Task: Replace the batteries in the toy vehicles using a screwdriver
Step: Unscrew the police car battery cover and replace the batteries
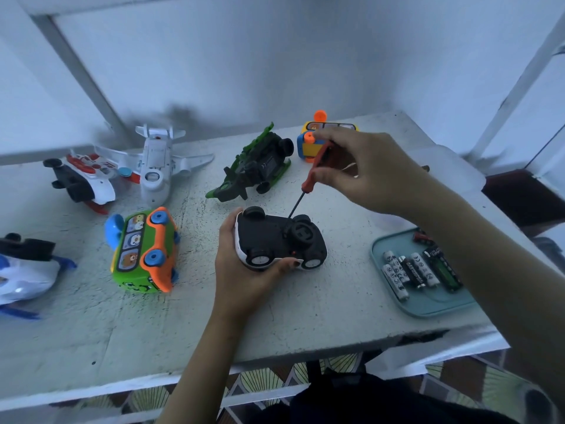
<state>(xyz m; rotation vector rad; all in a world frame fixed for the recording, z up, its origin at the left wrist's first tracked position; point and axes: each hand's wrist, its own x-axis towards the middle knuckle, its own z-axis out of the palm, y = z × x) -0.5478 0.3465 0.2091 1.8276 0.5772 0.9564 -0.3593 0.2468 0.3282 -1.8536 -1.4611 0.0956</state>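
White table (275,316) — teal tray (440,299) at right holds loose batteries (419,272)

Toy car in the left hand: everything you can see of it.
The toy car looks plastic: white body, black underside, black wheels, two showing white hubs. It is upside down, wheels up, over the table. The left hand grips its body; the screwdriver, held by the right hand, has its tip on the underside.

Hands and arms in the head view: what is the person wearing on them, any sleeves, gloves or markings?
The left forearm and right forearm are bare to the frame edge, no sleeves. The left hand and right hand wear no gloves; no watch or bracelet shows. The left thumbnail carries dark polish.
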